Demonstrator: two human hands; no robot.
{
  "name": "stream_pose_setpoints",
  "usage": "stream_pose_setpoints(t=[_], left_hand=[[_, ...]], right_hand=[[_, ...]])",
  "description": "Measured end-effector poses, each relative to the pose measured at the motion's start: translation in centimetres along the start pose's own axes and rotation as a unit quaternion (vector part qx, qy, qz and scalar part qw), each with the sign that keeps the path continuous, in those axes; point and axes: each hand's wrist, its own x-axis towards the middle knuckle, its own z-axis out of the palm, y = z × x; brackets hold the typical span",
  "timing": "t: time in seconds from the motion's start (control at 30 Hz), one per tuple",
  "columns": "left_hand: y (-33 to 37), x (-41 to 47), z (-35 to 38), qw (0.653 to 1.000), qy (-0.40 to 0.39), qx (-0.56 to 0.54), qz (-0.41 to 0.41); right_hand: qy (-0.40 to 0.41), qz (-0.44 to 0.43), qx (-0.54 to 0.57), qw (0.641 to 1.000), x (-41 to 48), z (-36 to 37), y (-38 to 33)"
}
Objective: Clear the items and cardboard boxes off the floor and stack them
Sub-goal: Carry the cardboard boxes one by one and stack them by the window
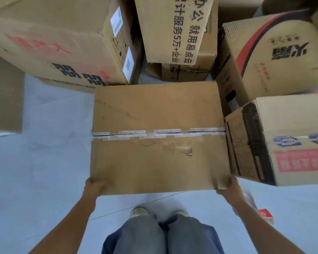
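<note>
1. Floor [44,162]: pale grey tiles, thin joint lines, running under everything.
2. Large carton [59,43], 10 o'clock: red and black print, two white labels on its right face.
3. Taped box [158,136], centre: plain brown top, seam sealed with printed white tape, a torn patch below the seam. Its far edge sat near the large carton, its right edge just beside item 5. Whether it was lifted or resting on the floor could not be told.
4. Banded carton [275,57], 2 o'clock: red and black curved stripe, black characters, tilted.
5. Pink-label carton [286,140], 3 o'clock: dark printed side panel, blue emblems above the pink label.
6. Tall carton [173,28], 12 o'clock: vertical black characters, standing over a low box [180,72].
7. Plain carton [4,96], 9 o'clock: partly cut by the frame edge.
8. Legs in blue jeans [154,235], 6 o'clock, two shoe tips ahead of them.
9. Left hand [95,186], 7 o'clock: gripped the taped box's near left corner.
10. Right hand [228,186], 5 o'clock: gripped the near right corner.
11. Red-and-white packet [264,215], 4 o'clock: on the floor, blurred.
</note>
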Motion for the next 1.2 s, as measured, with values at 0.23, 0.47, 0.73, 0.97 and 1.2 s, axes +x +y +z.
stream_pose_setpoints(t=[0.23, 0.47, 0.73, 0.97, 1.2], left_hand=[[2.3, -3.4, -3.1, 0.998, 0.019, -0.042, 0.037], [6.3, -12.5, -10.9, 0.994, 0.02, -0.07, 0.082], [8.9, -26.1, -18.6, 0.982, 0.035, -0.078, 0.169], [9.4, -37.8, -23.6, 0.977, 0.107, -0.108, 0.147], [14.3, -48.2, -26.8, 0.96, 0.082, -0.185, 0.192]], right_hand=[[0.009, -0.007, 0.053, 0.999, -3.6, -1.7, -2.7], [-0.008, -0.045, 0.083, 0.996, -11.1, -7.7, -9.1], [-0.046, -0.094, 0.11, 0.988, -20.5, -15.0, -16.6], [-0.043, -0.116, 0.089, 0.988, -29.8, -21.4, -22.0], [-0.019, -0.214, 0.065, 0.975, -36.8, -30.3, -30.3]])
